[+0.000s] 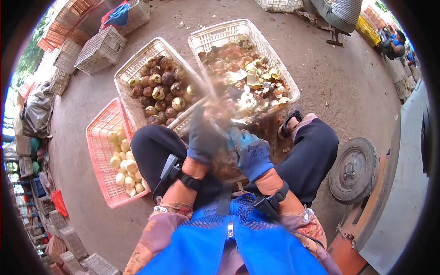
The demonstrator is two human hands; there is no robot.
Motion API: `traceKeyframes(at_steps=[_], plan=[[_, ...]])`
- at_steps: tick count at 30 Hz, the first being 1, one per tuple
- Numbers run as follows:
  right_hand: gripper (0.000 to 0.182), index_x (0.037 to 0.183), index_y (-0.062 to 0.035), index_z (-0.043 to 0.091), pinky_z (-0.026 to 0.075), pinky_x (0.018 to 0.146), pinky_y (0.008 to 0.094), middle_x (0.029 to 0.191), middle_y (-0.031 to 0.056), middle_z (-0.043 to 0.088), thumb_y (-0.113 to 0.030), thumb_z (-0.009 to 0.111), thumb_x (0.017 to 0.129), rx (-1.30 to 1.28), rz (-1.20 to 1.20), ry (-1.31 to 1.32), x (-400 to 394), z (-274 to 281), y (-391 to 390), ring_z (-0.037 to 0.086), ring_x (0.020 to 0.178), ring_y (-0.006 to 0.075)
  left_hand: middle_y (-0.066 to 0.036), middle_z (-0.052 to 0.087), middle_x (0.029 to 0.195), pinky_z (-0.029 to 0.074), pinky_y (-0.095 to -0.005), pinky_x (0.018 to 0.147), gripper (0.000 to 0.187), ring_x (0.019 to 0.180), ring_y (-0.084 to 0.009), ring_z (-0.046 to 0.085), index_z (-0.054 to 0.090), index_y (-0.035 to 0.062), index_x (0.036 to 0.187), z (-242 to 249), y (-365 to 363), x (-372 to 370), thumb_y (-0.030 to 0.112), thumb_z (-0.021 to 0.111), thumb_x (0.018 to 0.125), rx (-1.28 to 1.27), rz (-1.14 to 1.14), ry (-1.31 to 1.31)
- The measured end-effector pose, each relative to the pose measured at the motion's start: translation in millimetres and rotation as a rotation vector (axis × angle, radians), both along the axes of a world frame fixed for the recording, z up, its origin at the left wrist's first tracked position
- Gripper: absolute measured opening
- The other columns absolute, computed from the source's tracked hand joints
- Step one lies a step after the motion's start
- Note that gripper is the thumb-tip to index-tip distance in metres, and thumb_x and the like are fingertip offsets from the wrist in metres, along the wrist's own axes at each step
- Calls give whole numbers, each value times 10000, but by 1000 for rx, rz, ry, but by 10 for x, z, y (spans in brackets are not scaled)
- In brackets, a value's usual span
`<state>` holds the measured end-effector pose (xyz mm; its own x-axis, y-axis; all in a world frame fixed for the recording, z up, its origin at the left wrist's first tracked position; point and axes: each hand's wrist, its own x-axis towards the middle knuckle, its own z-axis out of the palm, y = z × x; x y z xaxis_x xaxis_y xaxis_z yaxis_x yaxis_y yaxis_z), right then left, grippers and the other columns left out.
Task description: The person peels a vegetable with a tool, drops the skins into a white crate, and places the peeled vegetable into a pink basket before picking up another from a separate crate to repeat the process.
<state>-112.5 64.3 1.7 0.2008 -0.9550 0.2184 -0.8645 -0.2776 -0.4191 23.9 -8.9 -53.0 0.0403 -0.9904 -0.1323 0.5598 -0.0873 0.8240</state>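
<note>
My left hand (206,137), in a dark blue glove, is smeared by motion in the middle of the view, in front of the crates. Close beside it on the right, my right hand (250,149) wears a light blue glove with its fingers curled; what it holds, if anything, is too blurred to name. Beyond them is a white crate (124,75) of brown and green round fruits (158,93). Another white crate (277,59) holds peels and scraps (253,79). Pale peeled fruits (130,167) lie in a pink crate (98,172) at the left.
A wheel (353,170) stands by a metal sheet (396,183) on the right. Stacked crates (101,50) line the left side. At the upper right a person (343,13) sits on a low stool (333,35); another person (395,45) is farther right.
</note>
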Motion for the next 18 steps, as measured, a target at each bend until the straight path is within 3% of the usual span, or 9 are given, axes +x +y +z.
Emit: traceKeyframes(at_steps=[2,4,7,8,10,14,16,17,18], plan=[[243,1042,-113,550,495,583,446,831,115,612,-215,592,825,9,23,35,-5,-41,-22,641,743,320,-109,656,876,508,-313,691,252,765,-223,642,584,24,970,-15,-5,-43,85,749,789,-49,36,-15],[221,1015,-115,539,491,574,446,834,114,611,-196,590,815,29,34,63,-26,-77,-36,639,738,318,-111,652,848,503,-318,697,260,763,-234,639,589,14,972,-63,18,-9,97,747,784,-175,58,-673],[204,987,-117,529,488,565,447,835,112,608,-168,587,797,43,40,124,-59,-195,-66,635,728,318,-112,644,855,497,-330,706,280,767,-238,629,591,14,992,-53,11,-18,82,745,768,-232,34,-911],[208,985,-117,530,488,564,448,832,112,606,-161,586,790,38,42,151,-66,-242,-63,633,723,320,-112,644,855,497,-330,706,280,767,-238,629,591,14,992,-165,10,12,82,745,768,-229,30,-906],[208,987,-117,528,491,567,446,832,113,607,-157,584,791,47,47,155,-61,-296,-56,635,728,321,-45,662,992,507,-323,812,321,893,-183,629,619,89,1104,-509,-4,120,364,547,955,-173,-71,-744],[297,1033,-111,523,519,514,389,807,69,622,-184,649,774,65,21,272,10,-360,-76,670,652,263,-48,661,970,498,-326,820,291,896,-181,626,627,99,1077,-554,30,137,352,564,947,-78,-21,-373],[228,1005,-115,522,525,510,392,792,75,629,-180,620,810,75,-40,240,100,-314,-98,676,638,265,-29,649,885,504,-310,728,256,802,-158,623,641,118,1044,-15,116,33,346,595,937,-649,348,-1275],[160,978,-119,522,531,506,396,777,81,636,-176,591,846,85,-98,206,126,-296,-106,682,624,267,-29,649,885,504,-310,728,256,802,-158,623,641,118,1044,-58,108,50,346,595,937,-650,348,-1275],[160,979,-122,522,542,535,418,789,101,643,-196,595,858,123,-86,170,120,-316,-116,696,666,273,-13,631,835,492,-295,670,231,742,-141,606,643,135,1006,-165,94,79,350,607,932,-362,195,-1065]])
